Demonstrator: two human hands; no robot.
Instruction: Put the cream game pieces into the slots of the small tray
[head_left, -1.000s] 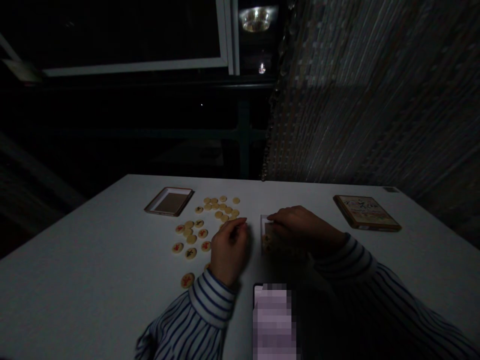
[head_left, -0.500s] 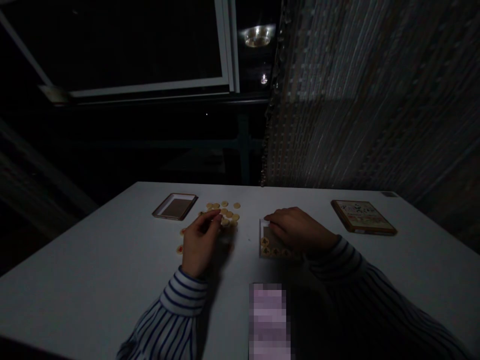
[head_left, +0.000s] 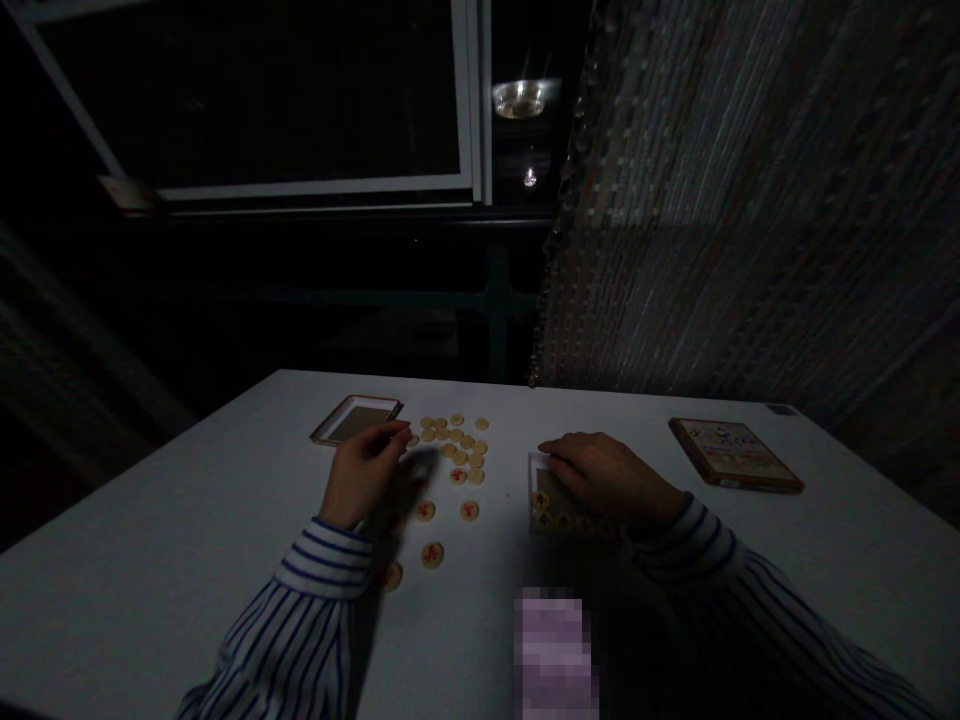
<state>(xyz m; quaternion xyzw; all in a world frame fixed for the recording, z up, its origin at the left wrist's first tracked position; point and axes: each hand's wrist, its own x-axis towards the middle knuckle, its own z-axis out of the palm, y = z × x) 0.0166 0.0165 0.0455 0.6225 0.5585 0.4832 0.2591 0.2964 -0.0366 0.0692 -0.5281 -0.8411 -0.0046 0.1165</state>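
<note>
My left hand (head_left: 365,474) hovers over the left side of the table, its thumb and fingers drawn together; what they hold, if anything, is too small to make out. Just right of its fingertips lies a cluster of round xiangqi pieces (head_left: 460,457), most showing plain faces. Nearer me are several pieces with red characters, one of them a red-marked piece (head_left: 432,555). My right hand (head_left: 611,478) is curled over a shallow open box (head_left: 534,470), fingers at its far edge, and covers its right part. Pieces with dark characters (head_left: 563,521) line the box's near and left sides.
An open shallow lid or tray (head_left: 337,418) sits at the back left. At the back right is a flat wooden-edged box (head_left: 739,455) with a pictured top. A pixelated pink rectangle (head_left: 555,655) covers the front middle. A beaded curtain (head_left: 660,220) hangs behind the table (head_left: 187,520).
My left hand has moved left, off the pieces, so more of the red-marked ones show. My right hand stays at the box. The whole view has shifted slightly.
</note>
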